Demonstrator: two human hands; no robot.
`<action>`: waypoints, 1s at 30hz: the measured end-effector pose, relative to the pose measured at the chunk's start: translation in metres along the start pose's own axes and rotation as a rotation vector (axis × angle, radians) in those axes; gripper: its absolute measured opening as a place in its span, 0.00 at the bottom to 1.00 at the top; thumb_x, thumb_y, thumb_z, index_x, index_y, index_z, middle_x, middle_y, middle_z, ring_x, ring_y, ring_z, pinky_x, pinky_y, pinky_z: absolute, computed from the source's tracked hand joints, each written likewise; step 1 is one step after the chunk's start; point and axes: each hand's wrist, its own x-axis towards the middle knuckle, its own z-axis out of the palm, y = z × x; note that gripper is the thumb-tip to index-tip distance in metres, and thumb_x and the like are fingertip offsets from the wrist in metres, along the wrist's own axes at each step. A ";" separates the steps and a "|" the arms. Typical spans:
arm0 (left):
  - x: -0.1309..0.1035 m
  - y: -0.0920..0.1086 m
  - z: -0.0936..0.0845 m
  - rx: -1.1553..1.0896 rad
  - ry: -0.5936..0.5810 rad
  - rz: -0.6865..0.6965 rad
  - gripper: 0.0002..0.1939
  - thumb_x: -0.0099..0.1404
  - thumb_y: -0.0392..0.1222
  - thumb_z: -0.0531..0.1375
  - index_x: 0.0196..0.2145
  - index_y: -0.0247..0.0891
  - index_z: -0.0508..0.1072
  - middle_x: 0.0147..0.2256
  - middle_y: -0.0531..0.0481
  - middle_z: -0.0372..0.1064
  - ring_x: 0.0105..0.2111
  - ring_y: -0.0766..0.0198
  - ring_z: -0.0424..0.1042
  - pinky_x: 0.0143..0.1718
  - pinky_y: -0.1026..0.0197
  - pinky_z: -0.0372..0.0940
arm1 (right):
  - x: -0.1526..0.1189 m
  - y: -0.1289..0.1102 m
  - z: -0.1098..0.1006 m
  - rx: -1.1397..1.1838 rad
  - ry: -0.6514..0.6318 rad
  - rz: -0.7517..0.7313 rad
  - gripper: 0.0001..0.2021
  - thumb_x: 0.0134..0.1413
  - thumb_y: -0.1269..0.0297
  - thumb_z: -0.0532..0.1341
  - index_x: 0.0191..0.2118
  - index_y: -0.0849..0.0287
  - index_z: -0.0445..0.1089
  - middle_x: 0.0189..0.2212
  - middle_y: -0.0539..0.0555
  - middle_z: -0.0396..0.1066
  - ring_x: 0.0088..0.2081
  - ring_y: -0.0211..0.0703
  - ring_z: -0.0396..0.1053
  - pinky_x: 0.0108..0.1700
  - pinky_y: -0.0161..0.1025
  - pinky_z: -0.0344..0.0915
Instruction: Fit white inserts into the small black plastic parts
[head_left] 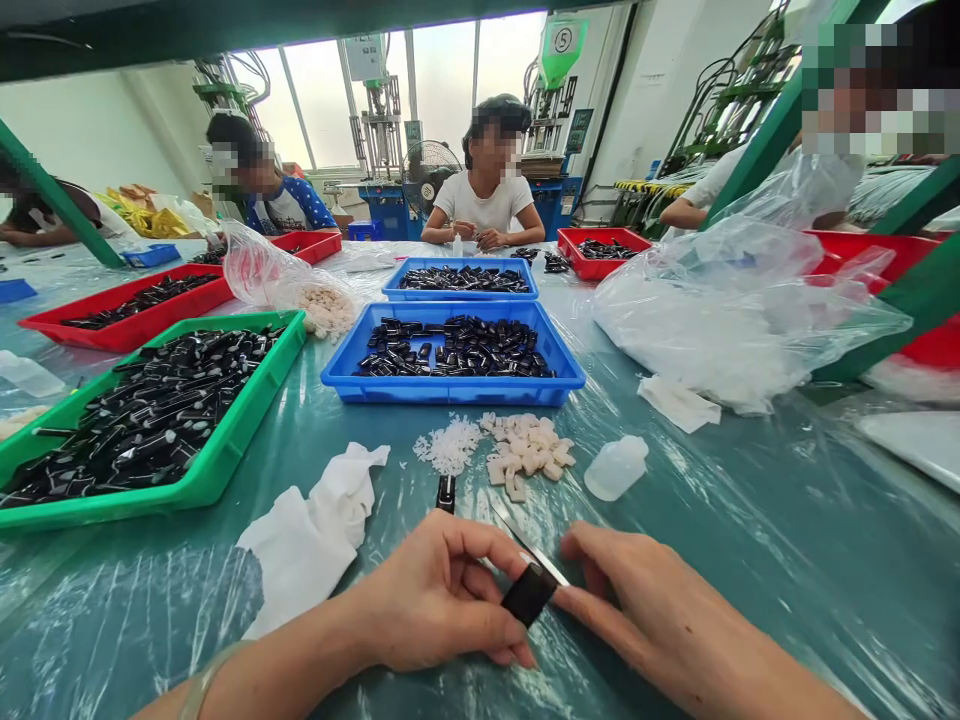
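My left hand (431,590) pinches a small black rectangular plastic part (529,597) between thumb and fingers. Close beside it, my right hand (649,595) has its fingers closed at one end of a slim metal tool, apparently tweezers (525,540), which crosses just behind the part. Whether the tool touches the part I cannot tell. Another black part (445,493) lies on the table beyond my left hand. Past it are a pile of small white bits (450,446) and a pile of beige pieces (529,450). To their right a small translucent bottle (616,468) lies on its side.
Blue trays (450,390) of black parts stand ahead, a green tray (217,465) at left. White tissue (322,530) lies left of my hands. A large plastic bag (735,320) and green post (772,140) are at right. Several people sit around the plastic-covered table (750,500).
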 end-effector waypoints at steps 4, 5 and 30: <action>0.000 0.000 0.001 -0.060 0.001 0.044 0.10 0.47 0.32 0.66 0.30 0.31 0.73 0.29 0.46 0.72 0.28 0.62 0.74 0.26 0.68 0.66 | 0.000 -0.016 -0.017 0.182 0.127 -0.167 0.06 0.54 0.69 0.54 0.37 0.55 0.66 0.29 0.50 0.67 0.29 0.38 0.66 0.30 0.34 0.64; 0.000 0.000 0.002 -0.079 0.005 0.052 0.10 0.46 0.32 0.67 0.29 0.31 0.73 0.32 0.45 0.72 0.28 0.63 0.74 0.27 0.68 0.66 | 0.000 -0.021 -0.021 0.235 0.109 -0.221 0.08 0.52 0.72 0.55 0.37 0.55 0.66 0.29 0.50 0.67 0.29 0.37 0.66 0.31 0.33 0.64; -0.002 0.002 0.005 -0.021 0.036 -0.040 0.10 0.47 0.33 0.66 0.31 0.31 0.76 0.21 0.49 0.72 0.22 0.69 0.72 0.24 0.72 0.65 | -0.005 -0.025 -0.014 0.553 0.379 -0.272 0.04 0.48 0.71 0.62 0.31 0.55 0.71 0.22 0.47 0.70 0.23 0.34 0.68 0.25 0.28 0.65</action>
